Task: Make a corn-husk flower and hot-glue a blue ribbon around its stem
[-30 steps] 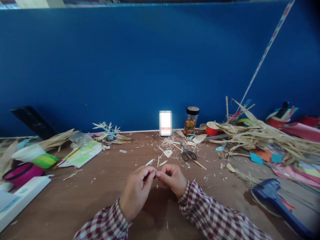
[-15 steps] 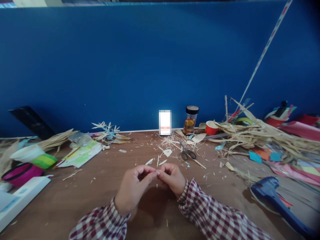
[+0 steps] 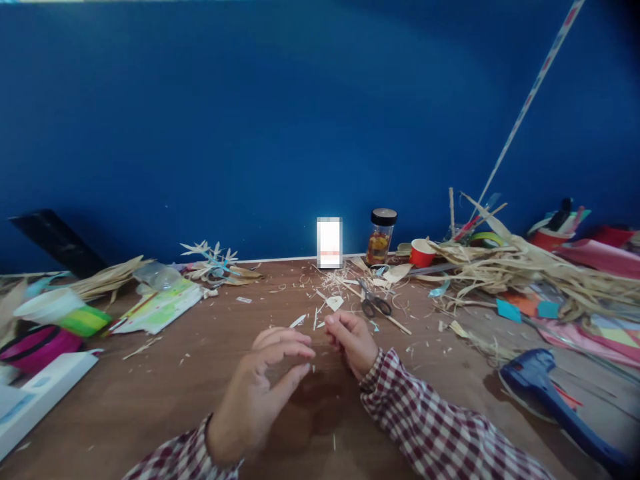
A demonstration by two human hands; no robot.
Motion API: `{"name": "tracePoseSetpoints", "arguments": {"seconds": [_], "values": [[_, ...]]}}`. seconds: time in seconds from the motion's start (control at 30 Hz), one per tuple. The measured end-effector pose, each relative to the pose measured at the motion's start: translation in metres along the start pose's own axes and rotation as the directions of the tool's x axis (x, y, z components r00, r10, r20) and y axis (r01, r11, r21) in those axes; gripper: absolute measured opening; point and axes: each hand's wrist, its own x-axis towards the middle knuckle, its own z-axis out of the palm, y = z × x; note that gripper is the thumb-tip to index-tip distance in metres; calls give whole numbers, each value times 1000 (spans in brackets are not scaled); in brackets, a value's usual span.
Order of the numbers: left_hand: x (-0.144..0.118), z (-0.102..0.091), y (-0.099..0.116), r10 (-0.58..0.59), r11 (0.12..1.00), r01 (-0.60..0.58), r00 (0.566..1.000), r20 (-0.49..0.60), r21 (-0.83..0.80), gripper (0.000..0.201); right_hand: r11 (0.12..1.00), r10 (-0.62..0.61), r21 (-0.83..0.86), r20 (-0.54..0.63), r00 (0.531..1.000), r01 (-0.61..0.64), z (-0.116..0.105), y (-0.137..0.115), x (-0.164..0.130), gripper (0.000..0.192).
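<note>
Checked red-and-white sleeves lead to my two hands above the brown table (image 3: 150,400). My left hand (image 3: 260,393) hangs loosely, fingers spread and curled, gripping nothing that I can see; a tiny pale sliver (image 3: 313,366) shows just below its fingertips, but it is too small and blurred for me to say whether they touch it. My right hand (image 3: 353,340) is closed, thumb against forefinger in a pinch; what it pinches, if anything, I cannot make out. The two hands are near each other but apart.

Open tabletop lies left of the hands and toward the near edge. Straw clippings (image 3: 330,293) scatter just beyond my knuckles, with one pair of scissors (image 3: 375,305) among them. Further back, against the blue wall (image 3: 280,120), stand one dark-lidded jar (image 3: 381,237) and one red cup (image 3: 421,253).

One straw heap (image 3: 525,273) crowds the right side, with one blue glue gun (image 3: 555,400) in front of it, cut off by the frame's corner. Left, a white box (image 3: 35,400) is also cropped.
</note>
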Motion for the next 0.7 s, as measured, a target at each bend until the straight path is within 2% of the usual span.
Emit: {"name": "tracePoseSetpoints", "arguments": {"seconds": [0.03, 0.1, 0.2, 0.3, 0.4, 0.47, 0.6, 0.7], "values": [[-2, -3, 3, 37, 999, -38, 999, 37, 35, 10, 1000, 9, 16, -1, 1000, -9, -2, -1, 2, 30], [-5, -8, 6, 27, 996, -33, 997, 73, 88, 11, 998, 39, 58, 4, 999, -39, -4, -2, 4, 28], [-5, -13, 7, -27, 989, 22, 999, 37, 144, 15, 991, 78, 104, 18, 997, -80, -3, -5, 4, 27], [0, -12, 4, -13, 984, 20, 999, -41, 179, 27, 973, 134, 182, 66, 989, -144, -1, -9, 2, 27], [8, -5, 1, 4, 983, 16, 994, -109, 184, 19, 952, 163, 242, 121, 979, -189, 0, -11, 0, 28], [15, 1, 1, 7, 986, 11, 995, -103, 168, 17, 952, 151, 246, 142, 978, -183, 0, -12, -1, 27], [24, 14, 4, 10, 987, 1, 997, -70, 161, 25, 968, 106, 210, 165, 981, -140, 1, -11, -3, 26], [28, 20, 6, 0, 980, 11, 998, -56, 197, 17, 976, 88, 179, 193, 977, -124, 1, -9, -3, 28]]}}
